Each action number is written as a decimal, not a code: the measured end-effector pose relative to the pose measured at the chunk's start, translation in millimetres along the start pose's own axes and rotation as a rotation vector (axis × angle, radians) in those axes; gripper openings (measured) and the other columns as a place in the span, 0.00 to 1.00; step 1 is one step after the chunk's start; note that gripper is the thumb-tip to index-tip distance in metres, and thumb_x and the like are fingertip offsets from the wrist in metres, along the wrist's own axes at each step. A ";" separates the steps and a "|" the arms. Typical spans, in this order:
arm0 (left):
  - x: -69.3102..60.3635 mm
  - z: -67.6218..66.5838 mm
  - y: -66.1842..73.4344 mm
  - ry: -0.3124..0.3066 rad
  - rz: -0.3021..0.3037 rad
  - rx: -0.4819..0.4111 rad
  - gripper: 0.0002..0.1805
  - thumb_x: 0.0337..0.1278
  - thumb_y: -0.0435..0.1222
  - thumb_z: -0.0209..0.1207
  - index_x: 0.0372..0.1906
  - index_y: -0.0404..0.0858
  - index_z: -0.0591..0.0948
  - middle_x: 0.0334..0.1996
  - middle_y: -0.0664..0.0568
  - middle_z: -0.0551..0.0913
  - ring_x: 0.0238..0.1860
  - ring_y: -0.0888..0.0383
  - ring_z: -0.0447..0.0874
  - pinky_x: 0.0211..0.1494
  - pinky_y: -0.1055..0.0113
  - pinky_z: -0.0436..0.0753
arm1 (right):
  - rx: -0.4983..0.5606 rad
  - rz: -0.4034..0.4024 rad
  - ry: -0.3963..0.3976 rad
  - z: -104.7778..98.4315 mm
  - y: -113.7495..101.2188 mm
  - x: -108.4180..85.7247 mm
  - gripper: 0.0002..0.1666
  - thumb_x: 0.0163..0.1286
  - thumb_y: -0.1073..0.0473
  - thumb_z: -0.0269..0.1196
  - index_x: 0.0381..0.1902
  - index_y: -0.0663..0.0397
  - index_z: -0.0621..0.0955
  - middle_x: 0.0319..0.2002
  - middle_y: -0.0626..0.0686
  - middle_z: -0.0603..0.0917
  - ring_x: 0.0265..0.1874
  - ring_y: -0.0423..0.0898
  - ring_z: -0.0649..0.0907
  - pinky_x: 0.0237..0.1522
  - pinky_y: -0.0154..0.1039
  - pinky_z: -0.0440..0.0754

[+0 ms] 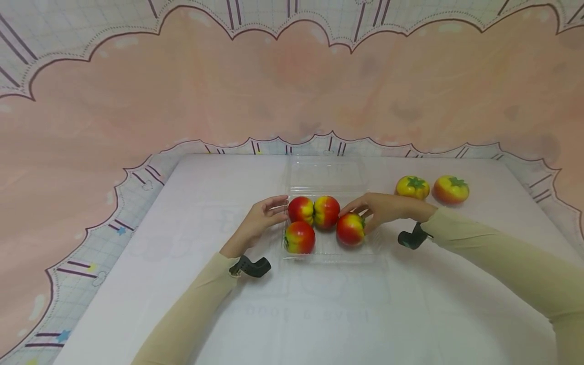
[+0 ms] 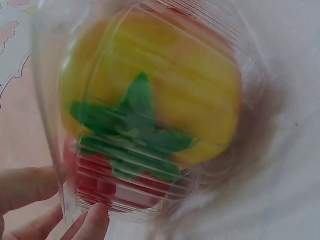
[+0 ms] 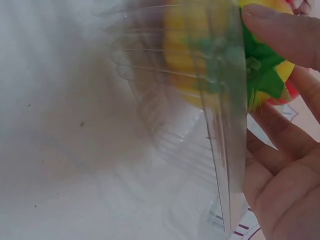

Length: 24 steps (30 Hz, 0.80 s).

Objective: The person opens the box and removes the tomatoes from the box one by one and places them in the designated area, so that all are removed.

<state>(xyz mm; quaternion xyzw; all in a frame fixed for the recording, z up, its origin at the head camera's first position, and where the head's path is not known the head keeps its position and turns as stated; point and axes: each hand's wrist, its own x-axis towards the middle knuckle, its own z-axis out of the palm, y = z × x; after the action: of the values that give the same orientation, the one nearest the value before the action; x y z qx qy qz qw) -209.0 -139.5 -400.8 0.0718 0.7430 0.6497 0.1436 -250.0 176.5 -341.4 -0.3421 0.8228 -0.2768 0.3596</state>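
The right hand holds 1 red and yellow fruit from its right side, with the thumb on the near side and fingers on the far side. The fruit is round, so no way is long, but its green leaf top faces right, to the palm. It is at the front right of the clear box; I cannot tell if it sits on the bottom. The other 3 fruits in the box are left of it and behind. The left hand has loose, spread fingers at the box's left side. On the table, 2 more fruits lie behind and right, nearer the right hand.
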 end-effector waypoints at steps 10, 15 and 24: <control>-0.3 -0.1 0.2 -0.005 0.000 0.009 0.30 0.59 0.30 0.57 0.67 0.33 0.64 0.67 0.38 0.66 0.67 0.44 0.66 0.65 0.56 0.71 | -0.019 0.002 0.007 2.3 0.2 -3.0 0.38 0.54 0.73 0.64 0.64 0.48 0.72 0.64 0.57 0.72 0.61 0.58 0.72 0.62 0.52 0.75; -0.8 0.1 0.2 -0.015 0.011 -0.006 0.30 0.59 0.29 0.57 0.67 0.32 0.64 0.67 0.37 0.65 0.68 0.43 0.66 0.66 0.55 0.70 | -0.055 -0.036 0.017 3.5 -1.6 -5.8 0.38 0.54 0.73 0.64 0.64 0.49 0.72 0.63 0.58 0.73 0.59 0.57 0.74 0.60 0.51 0.77; -0.8 0.2 2.0 -0.010 -0.003 -0.010 0.30 0.59 0.28 0.57 0.67 0.32 0.64 0.66 0.37 0.66 0.67 0.44 0.66 0.66 0.56 0.70 | -0.050 -0.005 0.048 5.3 1.0 -2.4 0.33 0.58 0.72 0.63 0.62 0.53 0.73 0.62 0.58 0.75 0.57 0.56 0.76 0.58 0.48 0.79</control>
<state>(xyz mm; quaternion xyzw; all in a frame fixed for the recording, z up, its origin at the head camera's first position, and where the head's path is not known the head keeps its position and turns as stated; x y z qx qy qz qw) -208.3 -139.3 -398.8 0.0731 0.7391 0.6530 0.1485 -245.0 177.7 -344.2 -0.3461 0.8370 -0.2654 0.3304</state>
